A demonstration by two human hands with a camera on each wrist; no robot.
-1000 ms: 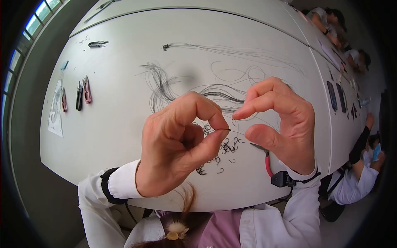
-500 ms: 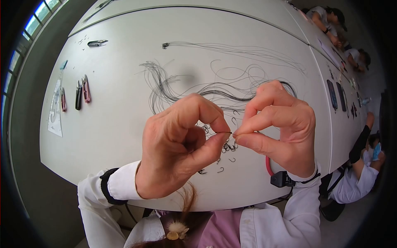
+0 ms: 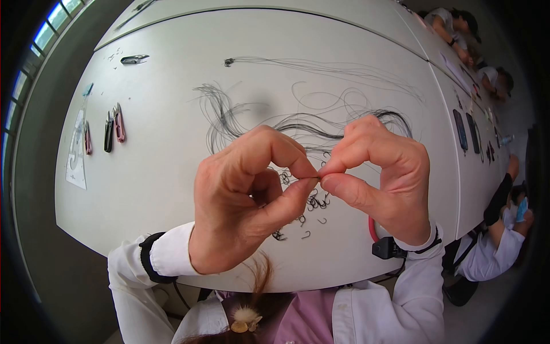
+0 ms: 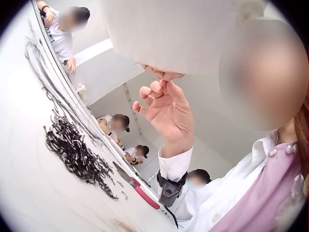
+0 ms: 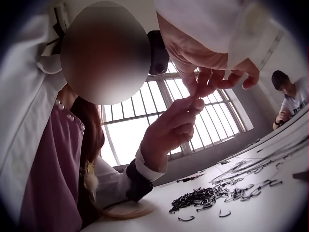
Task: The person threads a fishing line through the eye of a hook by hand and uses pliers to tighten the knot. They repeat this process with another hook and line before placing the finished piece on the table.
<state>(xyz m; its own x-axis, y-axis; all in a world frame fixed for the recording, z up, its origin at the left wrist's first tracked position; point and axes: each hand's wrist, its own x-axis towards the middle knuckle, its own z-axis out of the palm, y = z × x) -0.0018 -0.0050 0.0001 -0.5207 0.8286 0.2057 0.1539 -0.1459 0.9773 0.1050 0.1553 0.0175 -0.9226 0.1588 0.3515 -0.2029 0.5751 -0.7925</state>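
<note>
Above the table my left hand [image 3: 235, 200] pinches a fish hook between thumb and forefinger, most of it hidden by the fingertips. My right hand [image 3: 389, 183] meets it tip to tip, thumb and forefinger pinching the fine fishing line at the hook's end. In the left wrist view the right hand's other fingers are spread loosely. Under the hands lies a pile of dark fish hooks [image 4: 77, 152], with a few loose hooks [image 5: 224, 213] at its edge. Behind it a bundle of dark fishing line [image 3: 309, 131] curves across the table.
Red-handled cutters [image 4: 142, 193] lie beside the hooks. Thread snips [image 3: 109, 132], a clear set square [image 3: 76, 152] and another snip [image 3: 135, 59] are at the left. A thinner line bunch [image 3: 321, 70] lies farther back. Other people sit along the right side.
My right hand was open and apart from the left a second ago. Its thumb and forefinger have closed on the line and moved left up to the left fingertips. The left hand has hardly moved.
</note>
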